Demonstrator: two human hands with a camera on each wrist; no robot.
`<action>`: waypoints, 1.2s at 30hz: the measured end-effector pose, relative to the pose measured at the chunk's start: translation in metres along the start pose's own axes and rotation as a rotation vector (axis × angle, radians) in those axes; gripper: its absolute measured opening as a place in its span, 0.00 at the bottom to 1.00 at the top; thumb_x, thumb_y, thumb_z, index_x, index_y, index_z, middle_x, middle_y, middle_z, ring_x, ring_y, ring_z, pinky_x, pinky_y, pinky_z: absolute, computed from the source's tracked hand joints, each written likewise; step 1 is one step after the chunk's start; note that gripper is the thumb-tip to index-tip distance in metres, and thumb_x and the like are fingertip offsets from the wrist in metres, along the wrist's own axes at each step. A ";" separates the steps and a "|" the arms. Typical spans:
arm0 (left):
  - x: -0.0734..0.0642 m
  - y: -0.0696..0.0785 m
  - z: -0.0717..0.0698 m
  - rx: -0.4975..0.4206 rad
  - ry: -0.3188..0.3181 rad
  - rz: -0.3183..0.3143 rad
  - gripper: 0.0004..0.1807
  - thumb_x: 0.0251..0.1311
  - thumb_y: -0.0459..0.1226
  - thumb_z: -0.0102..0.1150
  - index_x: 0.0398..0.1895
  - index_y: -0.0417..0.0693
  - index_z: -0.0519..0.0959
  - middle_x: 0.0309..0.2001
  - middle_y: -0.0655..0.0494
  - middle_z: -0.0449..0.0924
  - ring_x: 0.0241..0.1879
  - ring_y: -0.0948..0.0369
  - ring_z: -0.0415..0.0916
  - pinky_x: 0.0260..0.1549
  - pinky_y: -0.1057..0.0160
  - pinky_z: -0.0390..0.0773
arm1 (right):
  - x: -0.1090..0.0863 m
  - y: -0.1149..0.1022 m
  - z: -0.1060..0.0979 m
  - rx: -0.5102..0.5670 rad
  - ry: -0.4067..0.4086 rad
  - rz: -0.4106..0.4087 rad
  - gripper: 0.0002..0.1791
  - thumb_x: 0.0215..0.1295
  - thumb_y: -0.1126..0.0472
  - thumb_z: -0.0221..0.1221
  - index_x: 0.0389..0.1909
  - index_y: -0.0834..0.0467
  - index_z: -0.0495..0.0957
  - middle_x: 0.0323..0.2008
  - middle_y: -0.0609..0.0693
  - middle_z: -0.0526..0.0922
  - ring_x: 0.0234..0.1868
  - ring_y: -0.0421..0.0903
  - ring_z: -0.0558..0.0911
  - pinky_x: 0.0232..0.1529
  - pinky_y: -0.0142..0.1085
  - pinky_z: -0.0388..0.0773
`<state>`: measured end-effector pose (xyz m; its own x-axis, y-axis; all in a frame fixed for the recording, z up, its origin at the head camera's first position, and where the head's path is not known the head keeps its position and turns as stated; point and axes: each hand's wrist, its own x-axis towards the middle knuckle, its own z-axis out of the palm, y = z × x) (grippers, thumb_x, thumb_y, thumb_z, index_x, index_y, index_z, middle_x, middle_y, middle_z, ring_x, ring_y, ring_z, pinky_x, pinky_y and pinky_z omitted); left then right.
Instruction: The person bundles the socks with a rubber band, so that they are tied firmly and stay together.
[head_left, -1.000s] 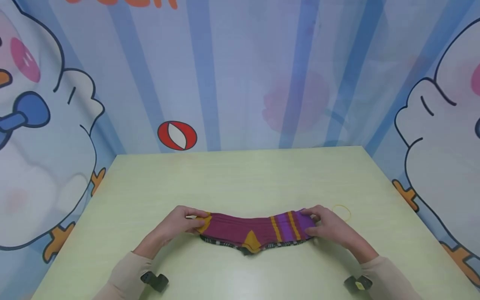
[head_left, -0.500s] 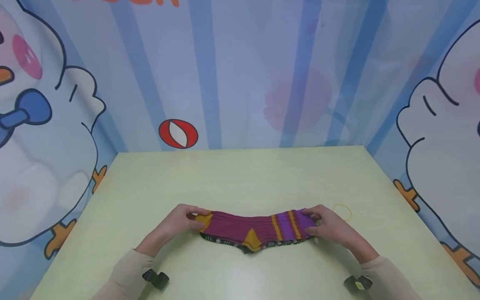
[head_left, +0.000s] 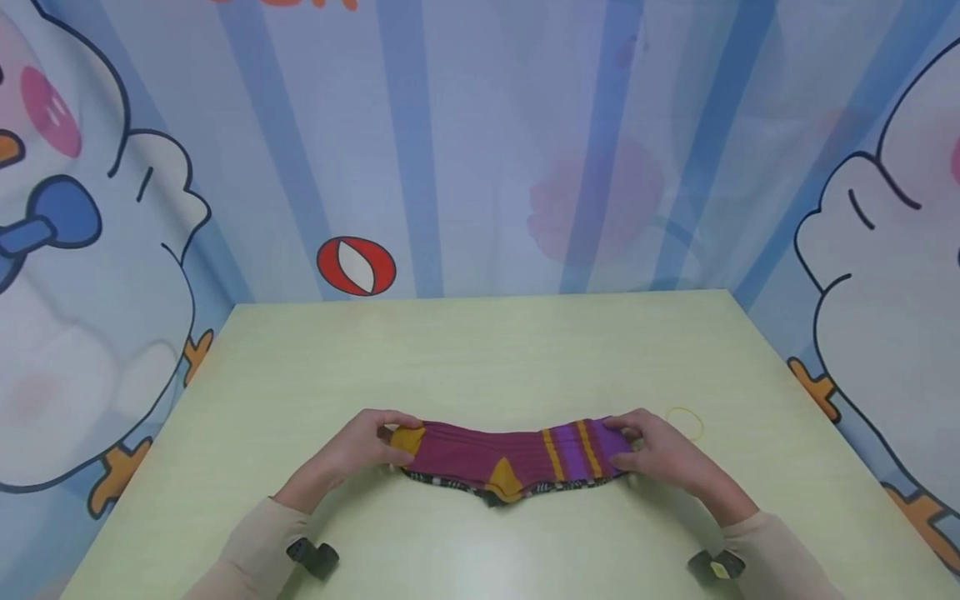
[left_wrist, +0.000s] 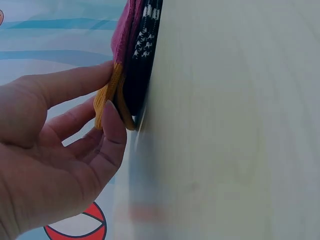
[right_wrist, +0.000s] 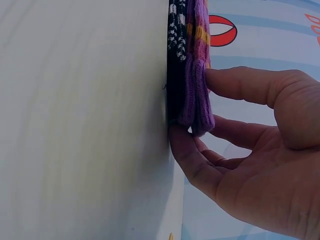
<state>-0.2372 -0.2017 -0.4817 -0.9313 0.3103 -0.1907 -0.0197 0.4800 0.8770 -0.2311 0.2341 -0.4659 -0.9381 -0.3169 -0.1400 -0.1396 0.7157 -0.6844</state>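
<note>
A maroon sock (head_left: 465, 454) with mustard toe and heel and a purple striped cuff lies lengthwise atop a dark sock (head_left: 491, 500) with white patterning. Both wrist views show the maroon and purple knit in layers, with the dark sock (left_wrist: 140, 65) against the table. At the toe end, my left hand (head_left: 367, 442) pinches the mustard toe (left_wrist: 112, 92) between thumb and fingers. My right hand (head_left: 660, 450) holds the purple cuff (right_wrist: 200, 100) at the opposite end, one fingertip reaching the dark sock's end. Most of the dark sock is covered.
A thin yellow loop (head_left: 685, 423) lies on the pale table (head_left: 480, 358) beyond the right hand. Printed cartoon walls stand along the table's back and sides. A small dark camera sits at each wrist.
The left hand's fingers have shifted slightly at the toe, showing a little more mustard. The right hand and the socks stay essentially in place, while the head view tilts marginally.
</note>
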 end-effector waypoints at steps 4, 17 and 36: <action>0.000 0.000 -0.001 0.006 -0.001 0.003 0.25 0.52 0.29 0.73 0.56 0.42 0.82 0.55 0.46 0.77 0.41 0.55 0.76 0.35 0.60 0.80 | 0.000 0.001 0.000 -0.007 0.000 0.001 0.30 0.59 0.63 0.69 0.62 0.67 0.74 0.56 0.65 0.75 0.55 0.62 0.77 0.54 0.57 0.75; -0.003 0.001 -0.001 0.010 -0.019 -0.025 0.27 0.53 0.35 0.75 0.58 0.46 0.80 0.53 0.49 0.77 0.45 0.53 0.75 0.36 0.60 0.79 | -0.003 0.006 -0.005 0.043 -0.041 0.004 0.33 0.58 0.61 0.70 0.64 0.67 0.73 0.51 0.60 0.80 0.52 0.57 0.79 0.53 0.55 0.75; -0.006 0.010 -0.010 0.067 0.073 -0.043 0.22 0.63 0.43 0.66 0.59 0.46 0.79 0.54 0.54 0.79 0.50 0.55 0.75 0.43 0.56 0.78 | -0.011 0.012 -0.017 0.070 -0.018 0.023 0.33 0.64 0.55 0.67 0.64 0.69 0.71 0.60 0.67 0.75 0.53 0.59 0.80 0.47 0.49 0.80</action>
<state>-0.2356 -0.2068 -0.4676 -0.9542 0.2289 -0.1925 -0.0379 0.5461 0.8369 -0.2274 0.2567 -0.4600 -0.9349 -0.3125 -0.1682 -0.0954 0.6778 -0.7290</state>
